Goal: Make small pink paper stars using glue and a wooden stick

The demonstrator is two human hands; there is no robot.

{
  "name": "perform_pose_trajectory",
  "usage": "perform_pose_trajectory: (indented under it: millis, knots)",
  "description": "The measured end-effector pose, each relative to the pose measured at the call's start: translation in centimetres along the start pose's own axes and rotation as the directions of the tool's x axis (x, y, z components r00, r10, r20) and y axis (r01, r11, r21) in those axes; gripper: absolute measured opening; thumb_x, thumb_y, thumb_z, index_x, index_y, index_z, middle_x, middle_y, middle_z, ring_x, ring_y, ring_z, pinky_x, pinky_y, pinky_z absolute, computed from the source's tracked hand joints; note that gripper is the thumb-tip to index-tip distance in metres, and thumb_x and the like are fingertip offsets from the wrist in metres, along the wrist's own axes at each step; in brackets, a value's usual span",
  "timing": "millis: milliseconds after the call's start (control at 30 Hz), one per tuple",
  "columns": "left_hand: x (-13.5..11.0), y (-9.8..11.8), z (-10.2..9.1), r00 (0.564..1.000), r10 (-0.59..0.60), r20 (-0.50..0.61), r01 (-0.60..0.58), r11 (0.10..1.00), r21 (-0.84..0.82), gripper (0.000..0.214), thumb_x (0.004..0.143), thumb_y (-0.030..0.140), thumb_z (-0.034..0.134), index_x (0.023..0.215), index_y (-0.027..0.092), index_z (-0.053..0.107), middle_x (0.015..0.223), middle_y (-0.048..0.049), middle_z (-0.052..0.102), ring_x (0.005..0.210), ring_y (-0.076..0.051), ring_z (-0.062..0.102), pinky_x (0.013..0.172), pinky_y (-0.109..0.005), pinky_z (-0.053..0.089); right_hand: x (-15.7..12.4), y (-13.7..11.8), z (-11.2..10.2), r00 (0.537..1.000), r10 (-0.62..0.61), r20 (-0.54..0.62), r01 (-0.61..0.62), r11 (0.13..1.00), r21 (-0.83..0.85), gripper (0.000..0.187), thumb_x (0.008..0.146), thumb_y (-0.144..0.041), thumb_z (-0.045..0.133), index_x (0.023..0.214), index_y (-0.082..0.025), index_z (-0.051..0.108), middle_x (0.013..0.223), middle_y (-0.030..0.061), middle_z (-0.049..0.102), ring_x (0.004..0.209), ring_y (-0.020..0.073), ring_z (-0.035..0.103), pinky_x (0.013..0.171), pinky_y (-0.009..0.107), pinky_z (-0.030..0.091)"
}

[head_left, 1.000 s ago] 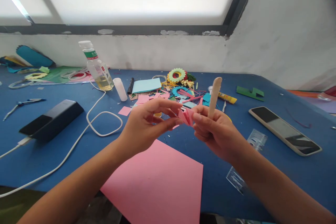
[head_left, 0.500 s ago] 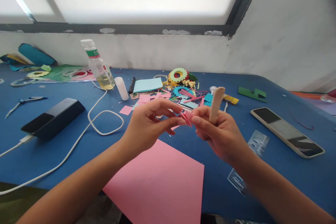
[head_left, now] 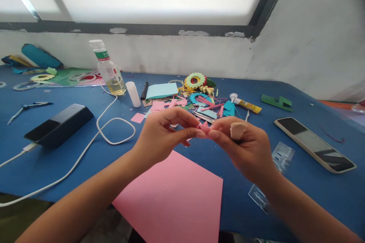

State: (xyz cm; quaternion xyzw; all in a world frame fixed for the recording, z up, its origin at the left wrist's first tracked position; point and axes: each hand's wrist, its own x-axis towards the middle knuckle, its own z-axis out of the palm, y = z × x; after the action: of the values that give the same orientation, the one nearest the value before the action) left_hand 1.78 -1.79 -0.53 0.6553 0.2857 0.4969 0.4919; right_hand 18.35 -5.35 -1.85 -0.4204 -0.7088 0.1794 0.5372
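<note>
Between the fingertips of both hands is a small folded piece of pink paper (head_left: 204,127). My left hand (head_left: 167,131) pinches its left side with thumb and fingers. My right hand (head_left: 241,140) pinches the right side and also keeps a wooden stick (head_left: 238,130) between its fingers, its end pointing toward me. Most of the stick is hidden. Below the hands lies a large pink paper sheet (head_left: 182,197), reaching past the table's near edge. Just behind them are pink paper scraps (head_left: 158,105).
On the blue table (head_left: 119,167) stand a bottle (head_left: 114,79) and a white tube (head_left: 133,95). A power bank (head_left: 59,123) with a white cable lies left. Right are a phone (head_left: 315,144), a clear ruler (head_left: 282,155), a yellow glue tube (head_left: 248,106) and green paper (head_left: 276,101).
The wooden stick has tipped from upright to pointing at me as my right hand turned. The pink paper has rotated slightly between my fingertips. My view has shifted a little.
</note>
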Motion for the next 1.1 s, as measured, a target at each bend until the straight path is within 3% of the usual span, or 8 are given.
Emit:
perform_pose_trajectory:
  millis: [133,300,500,767,967,1100]
  knots:
    - [0.00,0.10,0.14,1.000,0.017,-0.018,-0.018,1.000,-0.017,0.012,0.062,0.013,0.076,0.063,0.016,0.065,0.064,0.0008,0.065,0.056,-0.010,0.061,0.043,-0.014,0.054,-0.21,-0.25,0.17,0.993,-0.110,-0.042,0.097,0.968,-0.233,0.006,0.080,-0.023,0.061,0.075,-0.024,0.058,0.044,-0.0085,0.038,0.038,0.0063,0.033,0.035,0.020,0.027]
    - [-0.14,0.08,0.19,1.000,0.006,-0.013,-0.006,1.000,0.010,0.012,0.063,0.013,0.075,0.066,0.016,0.065,0.067,-0.0006,0.065,0.061,-0.012,0.062,0.042,-0.015,0.052,-0.41,-0.19,0.40,0.983,-0.165,-0.085,0.126,0.930,-0.345,0.007,0.081,-0.025,0.059,0.076,-0.023,0.055,0.044,-0.0085,0.038,0.037,0.0067,0.034,0.036,0.022,0.027]
    - [-0.44,-0.25,0.33,1.000,0.021,-0.023,-0.018,0.992,0.121,0.011,0.066,0.015,0.073,0.074,0.018,0.065,0.070,-0.0017,0.067,0.067,-0.013,0.065,0.042,-0.013,0.048,-0.53,-0.02,0.46,0.982,-0.154,-0.114,0.104,0.928,-0.358,0.008,0.081,-0.024,0.059,0.076,-0.023,0.053,0.043,-0.0095,0.036,0.037,0.0062,0.030,0.035,0.022,0.024]
    - [-0.34,0.10,0.46,0.997,-0.061,-0.049,0.060,0.998,-0.016,0.019,0.062,0.012,0.074,0.078,0.017,0.066,0.066,-0.0011,0.067,0.064,-0.014,0.066,0.045,-0.016,0.053,-0.67,0.57,0.21,0.952,-0.296,-0.080,0.243,0.886,-0.395,0.010,0.079,-0.019,0.063,0.082,-0.024,0.056,0.047,-0.0083,0.047,0.039,0.0062,0.039,0.039,0.019,0.033]
    - [-0.10,0.39,0.56,0.996,-0.082,-0.025,0.079,0.991,-0.110,0.012,0.064,0.009,0.072,0.073,0.015,0.069,0.067,-0.0009,0.068,0.060,-0.011,0.065,0.050,-0.017,0.056,-0.39,0.32,0.08,0.972,-0.231,-0.043,0.208,0.931,-0.301,0.010,0.077,-0.017,0.064,0.081,-0.025,0.060,0.046,-0.0082,0.048,0.040,0.0072,0.041,0.039,0.020,0.034]
    - [-0.12,0.35,0.55,1.000,-0.029,0.006,0.029,0.991,-0.130,0.011,0.066,0.007,0.071,0.073,0.015,0.070,0.070,-0.0005,0.068,0.062,-0.010,0.063,0.050,-0.015,0.055,-0.27,0.01,0.00,0.984,-0.170,-0.047,0.153,0.954,-0.259,0.006,0.078,-0.019,0.064,0.079,-0.024,0.062,0.047,-0.0077,0.048,0.042,0.0072,0.041,0.039,0.020,0.033]
